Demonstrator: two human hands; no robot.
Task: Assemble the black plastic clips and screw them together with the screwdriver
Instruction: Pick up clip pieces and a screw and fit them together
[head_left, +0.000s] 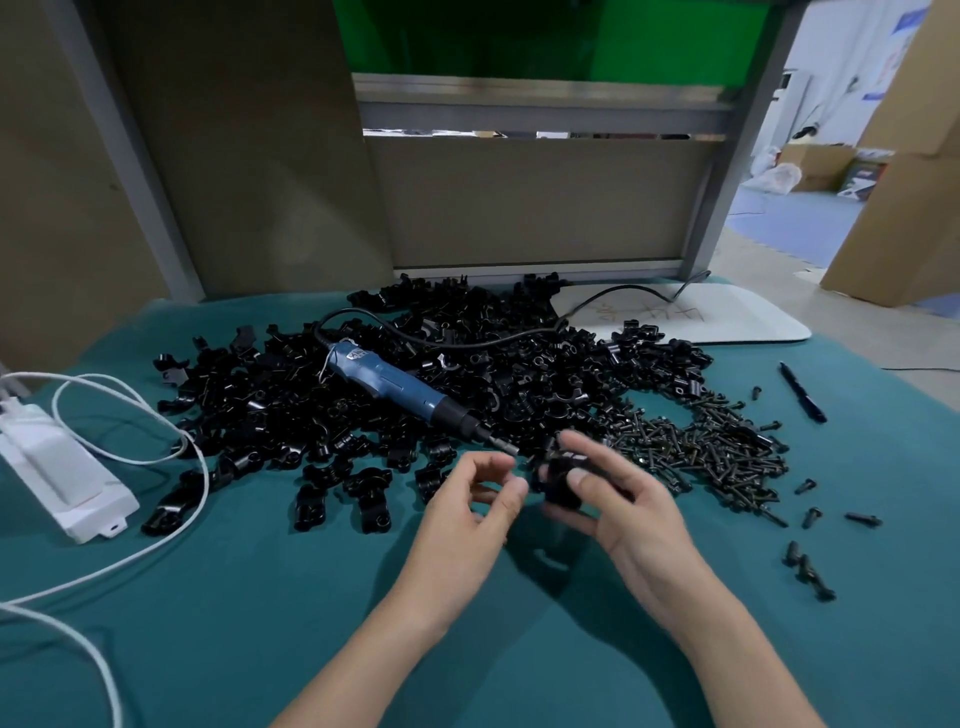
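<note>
A teal cloth (260, 597) covers the worktable, and a broad heap of black plastic clips (519, 358) spreads across its middle. The blue electric screwdriver (387, 382) lies on that heap, bit pointing toward the hands, and its black cord (597, 301) trails back over a white board (727, 317) at the far edge. A pile of dark screws (701, 452) sits right of the heap, with a black pen (802, 392) beyond it. At the left edge rests a white power box (57, 467) with a looping white cable (156, 540). The right hand (623, 509) grips one black clip (561, 480) between thumb and curled fingers, just above the cloth. The left hand (462, 514) hovers beside it, fingers loosely curled, thumb and forefinger apart. Brown cardboard panels (234, 156) and a grey metal frame (540, 106) back the table beneath a green panel (519, 36). To the right the room shows blue floor mats (789, 223) and cardboard boxes (821, 166).
</note>
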